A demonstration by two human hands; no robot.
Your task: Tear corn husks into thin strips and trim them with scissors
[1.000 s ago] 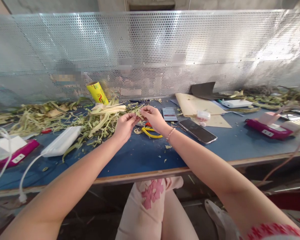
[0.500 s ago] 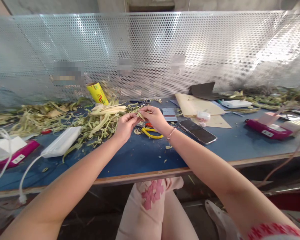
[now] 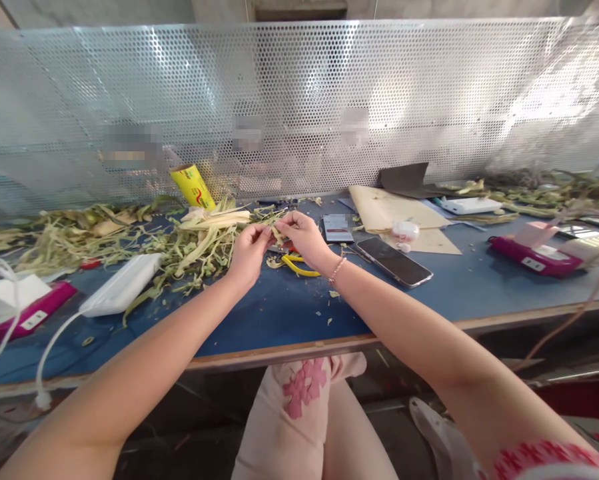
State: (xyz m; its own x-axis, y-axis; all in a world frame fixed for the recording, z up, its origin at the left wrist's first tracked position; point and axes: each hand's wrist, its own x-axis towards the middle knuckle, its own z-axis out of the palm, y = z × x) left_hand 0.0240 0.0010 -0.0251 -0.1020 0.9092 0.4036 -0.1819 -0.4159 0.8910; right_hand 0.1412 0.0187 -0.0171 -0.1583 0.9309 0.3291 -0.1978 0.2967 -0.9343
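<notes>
Over the blue tabletop, my left hand and my right hand meet with their fingertips pinched. Between them is a small pale green piece of dried plant, partly hidden by the fingers. Both hands are closed on it. Beneath my right hand lies a tool with yellow handles, its head mostly covered. To the left of my left hand spreads a heap of dried greenish stalks and leaves, with pale husk-like strips on top.
A yellow tube leans by the perforated metal screen. Right of my hands lie a phone, a card-like screen, brown paper and a white earbud case. Purple power strips and a white power bank have trailing cables.
My hands stay together in nearly the same spot. The fingers have shifted slightly around the plant piece, which now sits more upright. The small screen looks brighter.
</notes>
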